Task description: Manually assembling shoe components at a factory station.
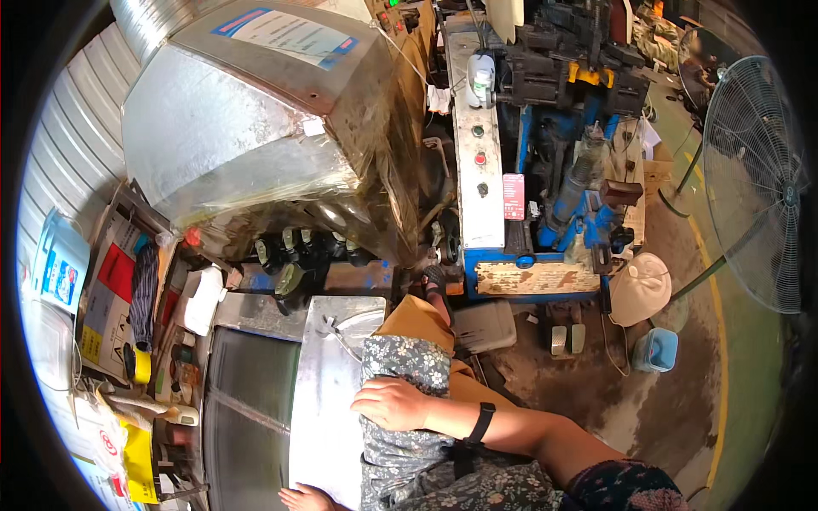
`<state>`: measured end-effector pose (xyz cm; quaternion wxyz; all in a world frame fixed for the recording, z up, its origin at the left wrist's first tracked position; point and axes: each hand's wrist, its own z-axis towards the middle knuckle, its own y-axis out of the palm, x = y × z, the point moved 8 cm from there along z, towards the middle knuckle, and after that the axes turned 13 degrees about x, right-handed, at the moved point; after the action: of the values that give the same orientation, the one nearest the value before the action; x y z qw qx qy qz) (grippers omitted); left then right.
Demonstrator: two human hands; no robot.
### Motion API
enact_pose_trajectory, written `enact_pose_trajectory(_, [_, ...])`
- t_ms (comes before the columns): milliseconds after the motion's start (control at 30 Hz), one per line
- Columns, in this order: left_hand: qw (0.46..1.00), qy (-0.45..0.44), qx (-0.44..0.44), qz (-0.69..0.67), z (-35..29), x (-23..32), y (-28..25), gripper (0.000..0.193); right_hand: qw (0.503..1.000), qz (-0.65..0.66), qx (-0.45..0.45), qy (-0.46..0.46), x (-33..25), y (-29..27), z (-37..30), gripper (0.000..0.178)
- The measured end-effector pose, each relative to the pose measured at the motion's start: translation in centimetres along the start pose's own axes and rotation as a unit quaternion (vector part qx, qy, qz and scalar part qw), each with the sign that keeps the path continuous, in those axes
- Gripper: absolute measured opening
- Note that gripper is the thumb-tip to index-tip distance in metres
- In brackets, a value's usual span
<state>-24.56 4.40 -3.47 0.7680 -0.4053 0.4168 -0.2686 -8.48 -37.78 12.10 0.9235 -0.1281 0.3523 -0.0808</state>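
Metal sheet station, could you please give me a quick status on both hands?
Right hand flat on metal sheet. Left hand at sheet's near edge, grip unclear. Hooded machine ahead, apart from sheet.

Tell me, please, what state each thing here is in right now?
Right hand: resting knuckles-up at the edge of the metal plate, not gripping.
Left hand: only partly in view at the plate's near edge; grip unclear.
Floor fan: upright; whether it spins is unclear.
White jug: upright, capped.
Blue bucket: upright, open.
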Motion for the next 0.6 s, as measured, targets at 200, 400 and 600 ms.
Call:
enact_pose_trajectory(200, [0.997, 0.066, -0.005, 0.041, -0.5, 1.2, -0.9, 0.048, 1.000, -0.001, 0.005, -0.008, 0.0, -0.5, 0.0, 0.016])
enact_pose_trajectory(400, [0.996, 0.046, 0.083, 0.007, -0.2, 0.2, -0.2, 0.048, 1.000, -0.005, -0.008, -0.006, 0.1, 0.1, -0.1, 0.015])
enact_pose_trajectory(600, [0.996, 0.081, 0.033, 0.035, -0.2, 0.9, -1.1, 0.052, 1.000, -0.018, -0.011, 0.000, 0.5, 0.0, -0.1, 0.014])
